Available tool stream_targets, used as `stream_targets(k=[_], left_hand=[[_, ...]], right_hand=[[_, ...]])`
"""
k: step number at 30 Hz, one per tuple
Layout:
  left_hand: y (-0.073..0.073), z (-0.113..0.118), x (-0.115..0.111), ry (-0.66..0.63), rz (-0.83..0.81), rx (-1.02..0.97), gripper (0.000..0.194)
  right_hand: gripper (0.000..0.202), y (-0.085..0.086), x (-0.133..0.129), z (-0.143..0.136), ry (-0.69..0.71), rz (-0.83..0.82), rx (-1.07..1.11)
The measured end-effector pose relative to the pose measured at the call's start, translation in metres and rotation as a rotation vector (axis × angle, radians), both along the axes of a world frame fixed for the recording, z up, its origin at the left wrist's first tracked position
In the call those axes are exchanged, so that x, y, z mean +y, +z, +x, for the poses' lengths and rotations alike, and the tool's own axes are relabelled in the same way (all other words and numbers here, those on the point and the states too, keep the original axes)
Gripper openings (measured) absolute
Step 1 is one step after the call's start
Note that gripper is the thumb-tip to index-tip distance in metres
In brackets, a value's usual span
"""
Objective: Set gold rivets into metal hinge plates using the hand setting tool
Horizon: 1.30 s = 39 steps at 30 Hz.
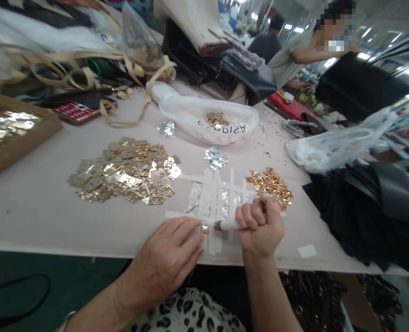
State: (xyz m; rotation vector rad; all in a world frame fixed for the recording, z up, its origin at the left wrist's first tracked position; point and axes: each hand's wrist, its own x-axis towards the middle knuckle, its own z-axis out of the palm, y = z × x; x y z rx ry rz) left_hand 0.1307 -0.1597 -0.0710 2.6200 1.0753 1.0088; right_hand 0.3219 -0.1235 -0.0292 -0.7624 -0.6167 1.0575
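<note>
My left hand lies low over the table's front edge, its fingertips pinching the edge of a small metal plate. The plate rests on a taped patch of pale strips over crinkled clear film. Just right of it, my right hand is closed in a fist around a white, rod-like tool. The tool lies level, and its dark tip points left, a short gap from the plate. Beyond the taped patch sits a small pile of silver discs. Gold-coloured fittings are heaped behind my right hand.
Gold plates spread across the left, beside a cardboard box of more metal pieces. A white bag holding gold parts lies farther back. Black sheets are stacked at right. A person works at the far right.
</note>
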Motion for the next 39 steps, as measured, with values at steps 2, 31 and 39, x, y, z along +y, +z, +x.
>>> stream_targets(k=[2,31,39], left_hand=[[-0.001,-0.006,0.002,-0.048,0.009,0.047,0.023],[-0.016,-0.003,0.0,-0.04,-0.058,0.006,0.029],[-0.012,-0.006,-0.001,-0.043,-0.055,-0.123,0.013]], right_hand=[[0.019,-0.007,0.006,0.001,-0.003,-0.072,0.103],[0.023,-0.003,-0.02,-0.031,0.058,0.076,-0.274],[0.014,0.006,-0.014,-0.052,0.249,0.045,-0.762]])
